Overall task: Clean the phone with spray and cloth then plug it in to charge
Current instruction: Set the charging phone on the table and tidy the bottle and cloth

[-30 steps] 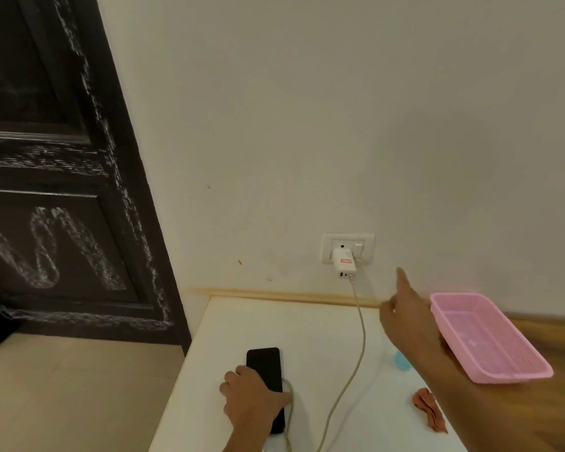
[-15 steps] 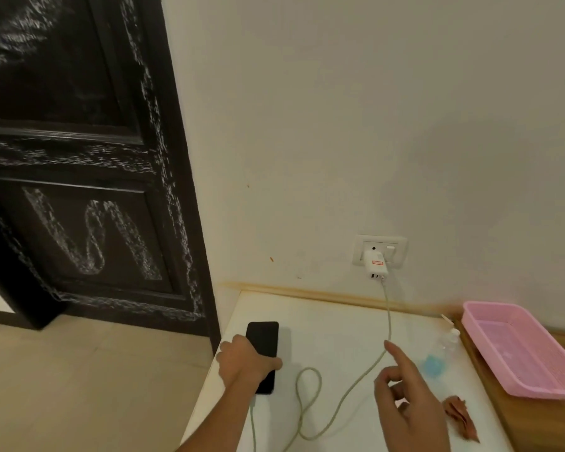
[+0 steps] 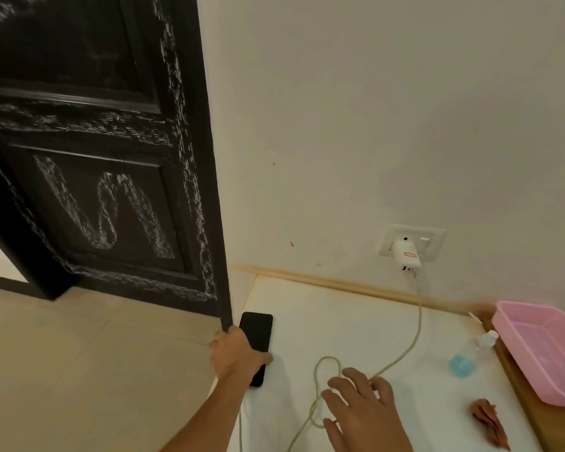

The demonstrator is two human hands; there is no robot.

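Black phone point(image 3: 258, 332) on white counter point(image 3: 346, 324). Pale greenish-beige cable point(image 3: 417, 321); white charger point(image 3: 405, 256) with small red label, in white socket plate point(image 3: 435, 234). Clear spray bottle point(image 3: 468, 358) with blue liquid. Rust-brown cloth point(image 3: 490, 422). Pink basket point(image 3: 519, 358), fine mesh pattern. Black door point(image 3: 79, 109) with white chalky zigzag scribble and smears. Off-white wall point(image 3: 372, 109), beige floor point(image 3: 95, 370).

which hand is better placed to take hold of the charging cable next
Right. The right hand is open, fingers spread just over the loop of the cable on the table. The left hand is gripping the phone at the table's left edge.
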